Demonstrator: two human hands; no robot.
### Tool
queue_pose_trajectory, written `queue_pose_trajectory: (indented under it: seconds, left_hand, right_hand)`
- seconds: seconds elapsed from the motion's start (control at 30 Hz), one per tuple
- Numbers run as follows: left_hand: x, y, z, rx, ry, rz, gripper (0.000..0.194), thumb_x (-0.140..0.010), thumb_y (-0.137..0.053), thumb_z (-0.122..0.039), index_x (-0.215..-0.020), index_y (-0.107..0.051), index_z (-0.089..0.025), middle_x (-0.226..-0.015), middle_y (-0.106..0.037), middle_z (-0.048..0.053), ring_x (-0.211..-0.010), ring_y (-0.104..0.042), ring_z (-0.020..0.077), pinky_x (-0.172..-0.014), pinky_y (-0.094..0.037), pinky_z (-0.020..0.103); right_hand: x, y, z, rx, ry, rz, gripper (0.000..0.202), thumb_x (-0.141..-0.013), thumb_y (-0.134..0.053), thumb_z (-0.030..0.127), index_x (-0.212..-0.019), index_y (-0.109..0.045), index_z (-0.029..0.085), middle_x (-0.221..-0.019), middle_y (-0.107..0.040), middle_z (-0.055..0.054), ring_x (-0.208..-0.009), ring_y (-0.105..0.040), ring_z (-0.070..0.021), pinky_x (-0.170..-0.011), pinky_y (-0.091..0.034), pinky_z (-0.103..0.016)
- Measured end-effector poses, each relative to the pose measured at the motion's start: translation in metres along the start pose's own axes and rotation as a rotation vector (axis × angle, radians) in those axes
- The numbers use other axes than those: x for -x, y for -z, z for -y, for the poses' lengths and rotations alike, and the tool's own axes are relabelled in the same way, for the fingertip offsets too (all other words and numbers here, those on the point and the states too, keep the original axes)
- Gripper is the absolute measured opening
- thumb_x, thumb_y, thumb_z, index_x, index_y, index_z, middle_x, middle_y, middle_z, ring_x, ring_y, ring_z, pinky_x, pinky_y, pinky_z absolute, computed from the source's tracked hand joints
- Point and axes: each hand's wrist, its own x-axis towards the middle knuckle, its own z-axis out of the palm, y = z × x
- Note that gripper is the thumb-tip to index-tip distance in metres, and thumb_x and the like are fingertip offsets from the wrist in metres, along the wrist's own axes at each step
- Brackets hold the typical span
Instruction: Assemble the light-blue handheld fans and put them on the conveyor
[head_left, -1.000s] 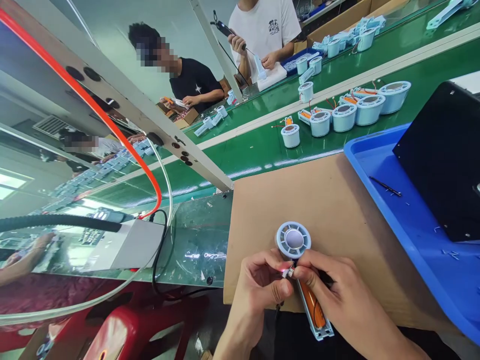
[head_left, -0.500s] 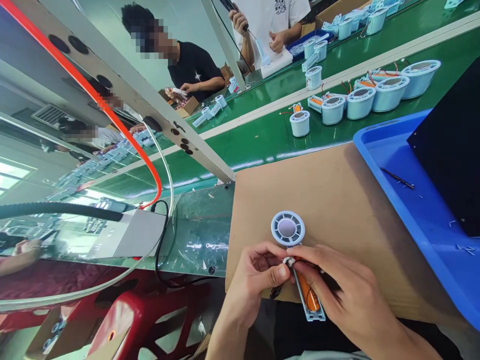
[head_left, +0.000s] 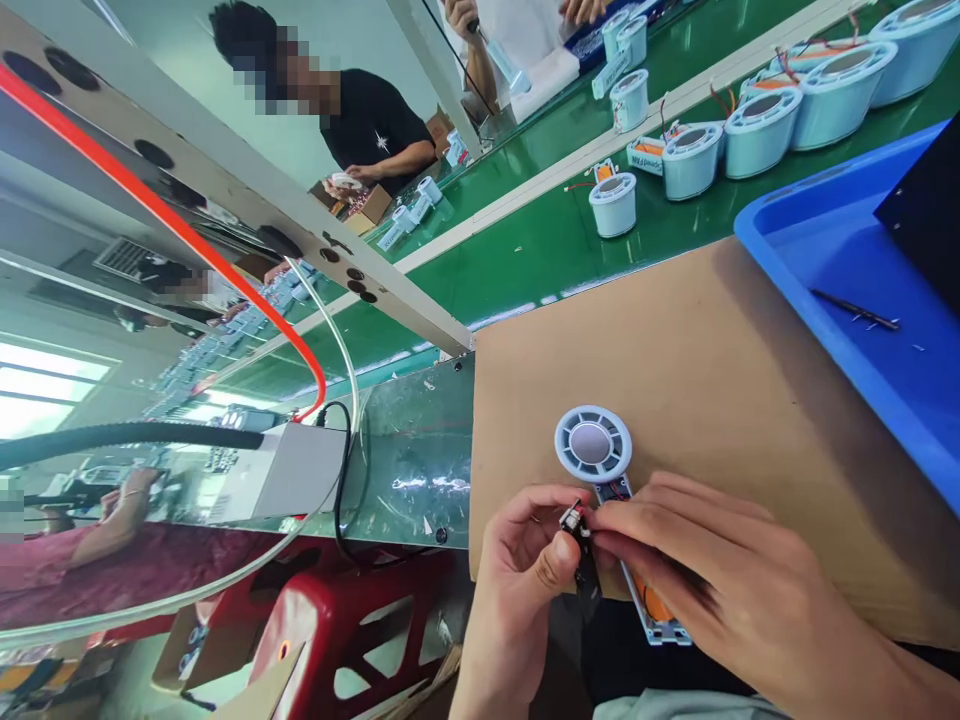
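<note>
Pinching a tiny connector beside the handheld fan (head_left: 609, 500)

Your left hand (head_left: 525, 570) nips the small connector (head_left: 573, 519) between thumb and fingers — your right hand (head_left: 720, 580) pinches it too, covering the fan's handle (orange battery showing), which overhangs the near edge of the cardboard-covered worktop (head_left: 712, 370); blue tray (head_left: 840, 260) lies well apart.

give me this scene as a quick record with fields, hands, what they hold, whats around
left hand: pinches a small connector at the fan's neck
right hand: lies over the fan's handle, fingertips at the connector
fan: pale blue, round head flat on the cardboard, orange cell in the open handle
right side: blue tray with a black box
behind: green belt with more fan heads
others: two people across the belt
</note>
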Motion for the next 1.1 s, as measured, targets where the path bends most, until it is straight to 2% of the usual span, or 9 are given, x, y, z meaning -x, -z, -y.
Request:
queue_pose_trajectory:
  seconds: [0.07,0.23,0.33,0.5,0.6,0.8,0.97,1.1]
  left_hand:
    - [0.002,-0.001,0.000,0.000,0.032,-0.005,0.052,-0.077,-0.105,-0.055,-0.108,-0.088,-0.017,-0.094,-0.079,0.008,-0.078,-0.072,0.0199,-0.078,-0.058,0.029]
    - [0.003,0.001,-0.001,0.007,0.059,-0.002,0.054,-0.076,-0.105,-0.057,-0.108,-0.087,-0.018,-0.093,-0.078,0.007,-0.080,-0.073,0.0212,-0.076,-0.060,0.028]
    - [0.002,0.004,0.001,-0.035,0.020,0.002,0.053,-0.080,-0.102,-0.058,-0.111,-0.086,-0.018,-0.096,-0.079,0.009,-0.082,-0.073,0.0221,-0.077,-0.060,0.029]
    - [0.000,0.004,0.007,-0.039,-0.024,0.021,0.050,-0.080,-0.103,-0.056,-0.110,-0.086,-0.020,-0.095,-0.079,0.007,-0.075,-0.070,0.0181,-0.076,-0.057,0.028]
    - [-0.001,0.001,0.009,0.029,-0.047,0.009,0.044,-0.079,-0.105,-0.050,-0.108,-0.087,-0.022,-0.091,-0.079,0.004,-0.077,-0.071,0.0158,-0.075,-0.053,0.023]
    - [-0.003,0.005,0.011,0.059,-0.054,0.110,0.034,-0.084,-0.105,-0.039,-0.108,-0.087,-0.022,-0.091,-0.080,0.003,-0.079,-0.072,0.0128,-0.075,-0.054,0.020]
    - [-0.006,0.003,0.010,0.048,-0.103,0.068,0.031,-0.080,-0.106,-0.038,-0.099,-0.087,-0.022,-0.092,-0.074,0.002,-0.076,-0.071,0.0119,-0.072,-0.057,0.020]
    - [-0.007,0.000,0.010,0.014,-0.114,0.043,0.035,-0.077,-0.108,-0.042,-0.093,-0.085,-0.020,-0.090,-0.068,0.001,-0.074,-0.068,0.0120,-0.069,-0.057,0.020]
  right_hand:
    - [0.001,0.002,-0.001,0.054,0.056,0.040,0.023,-0.125,-0.037,0.014,-0.128,-0.060,0.018,-0.112,-0.071,-0.003,-0.100,-0.065,-0.0136,-0.084,-0.051,-0.026]
    - [0.005,0.006,-0.001,0.057,0.083,0.109,0.030,-0.126,-0.031,0.015,-0.135,-0.060,0.014,-0.101,-0.064,-0.002,-0.091,-0.059,-0.0152,-0.087,-0.047,-0.032]
    - [0.005,0.006,0.000,0.098,0.079,0.079,0.025,-0.124,-0.037,0.011,-0.134,-0.060,0.015,-0.102,-0.065,-0.003,-0.091,-0.061,-0.0160,-0.084,-0.047,-0.034]
    - [0.002,0.001,-0.001,-0.011,-0.036,-0.007,0.016,-0.120,-0.052,0.009,-0.126,-0.064,0.017,-0.095,-0.059,0.000,-0.084,-0.056,-0.0120,-0.075,-0.045,-0.026]
    - [0.002,-0.003,-0.002,0.018,-0.036,-0.023,0.018,-0.120,-0.049,0.007,-0.126,-0.063,0.017,-0.097,-0.058,-0.001,-0.085,-0.055,-0.0119,-0.078,-0.045,-0.025]
    - [0.001,-0.002,-0.003,0.013,-0.060,-0.017,0.018,-0.124,-0.043,0.014,-0.120,-0.060,0.018,-0.094,-0.055,0.001,-0.082,-0.053,-0.0107,-0.075,-0.040,-0.024]
    - [-0.001,-0.004,-0.003,-0.036,-0.080,-0.018,0.016,-0.121,-0.047,0.010,-0.115,-0.059,0.018,-0.091,-0.054,0.002,-0.079,-0.051,-0.0100,-0.072,-0.038,-0.024]
    - [0.002,-0.006,-0.004,-0.033,-0.066,-0.051,0.017,-0.119,-0.048,0.007,-0.112,-0.058,0.018,-0.091,-0.055,0.002,-0.079,-0.052,-0.0092,-0.072,-0.039,-0.023]
